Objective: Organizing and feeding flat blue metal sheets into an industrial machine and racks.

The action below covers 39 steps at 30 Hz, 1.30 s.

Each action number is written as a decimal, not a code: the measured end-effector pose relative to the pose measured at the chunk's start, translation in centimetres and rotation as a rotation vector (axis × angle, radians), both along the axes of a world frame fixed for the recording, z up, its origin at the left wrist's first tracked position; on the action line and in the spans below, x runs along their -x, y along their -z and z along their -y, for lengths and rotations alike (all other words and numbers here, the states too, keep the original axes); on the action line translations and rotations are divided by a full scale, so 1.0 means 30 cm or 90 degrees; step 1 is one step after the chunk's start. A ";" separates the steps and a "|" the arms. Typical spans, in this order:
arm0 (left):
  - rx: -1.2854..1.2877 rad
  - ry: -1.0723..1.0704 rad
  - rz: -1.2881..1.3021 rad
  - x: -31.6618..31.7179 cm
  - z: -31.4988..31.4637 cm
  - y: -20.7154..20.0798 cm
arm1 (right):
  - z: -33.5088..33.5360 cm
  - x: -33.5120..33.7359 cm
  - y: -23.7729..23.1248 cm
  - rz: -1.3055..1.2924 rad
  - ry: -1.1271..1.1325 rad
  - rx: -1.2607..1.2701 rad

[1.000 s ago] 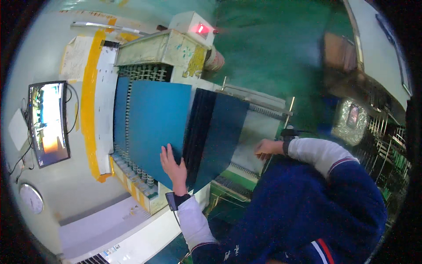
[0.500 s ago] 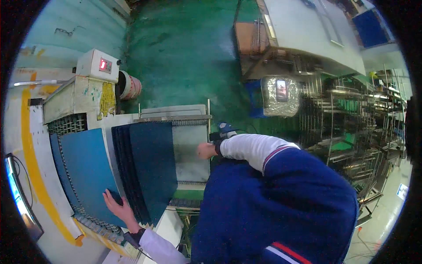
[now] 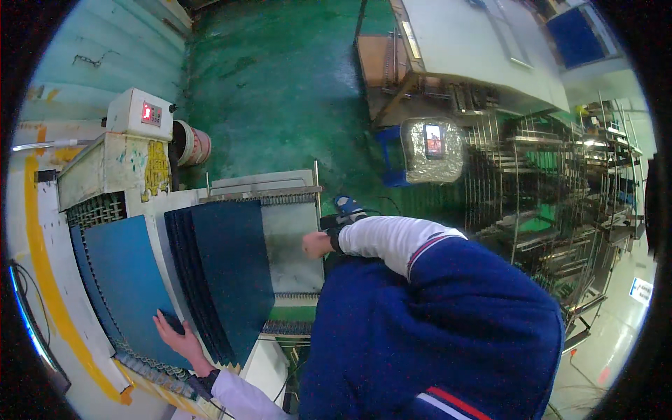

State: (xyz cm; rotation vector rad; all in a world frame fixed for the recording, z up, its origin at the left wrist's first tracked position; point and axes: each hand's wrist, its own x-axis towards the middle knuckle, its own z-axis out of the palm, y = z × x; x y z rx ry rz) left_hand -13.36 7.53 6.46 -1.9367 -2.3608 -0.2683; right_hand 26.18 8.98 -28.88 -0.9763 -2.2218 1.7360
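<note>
The view is now turned more to the right than a second ago: the black-framed monitor (image 3: 35,325) is pushed to the left rim, and more of the green floor (image 3: 273,105) is seen. The hands change little. The left hand (image 3: 183,343) stays on the flat light-blue rectangular panel (image 3: 126,273), near its lower right corner, so, in my judgement, this panel is being guided or steadied rather than lifted. This hand is open, its fingers spread and resting on the surface, and it grips nothing that I can see. The right hand (image 3: 317,244) remains curled above or at the right edge of the pale grey flat plate (image 3: 290,259); its palm is hidden, so I cannot tell if it holds something or touches the plate.

The light-blue panel lies on the machine's bed of small rollers (image 3: 105,210), to the left of the stack of dark-blue rectangular panels (image 3: 234,273).

Counting: there is one panel under the left hand, and one second blue panel (image 3: 85,262) showing as a narrow strip farther left. The stack has several layers, but its edges are too blurred to count. I see one white control box with red display (image 3: 136,113) and one whitish-pink round bucket (image 3: 192,143)
</note>
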 end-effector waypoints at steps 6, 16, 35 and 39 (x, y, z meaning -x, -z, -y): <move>0.002 0.012 -0.005 0.042 -0.003 0.009 | -0.005 -0.006 -0.024 -0.029 -0.013 0.006; 0.007 0.018 -0.024 0.022 -0.043 -0.018 | 0.054 0.031 0.129 0.121 0.035 -0.054; -0.053 0.037 0.081 -0.423 0.149 0.166 | 0.034 0.054 0.146 0.039 -0.190 -0.424; -0.060 0.030 0.105 -0.453 0.135 0.136 | 0.028 0.051 0.166 -0.024 -0.164 -0.294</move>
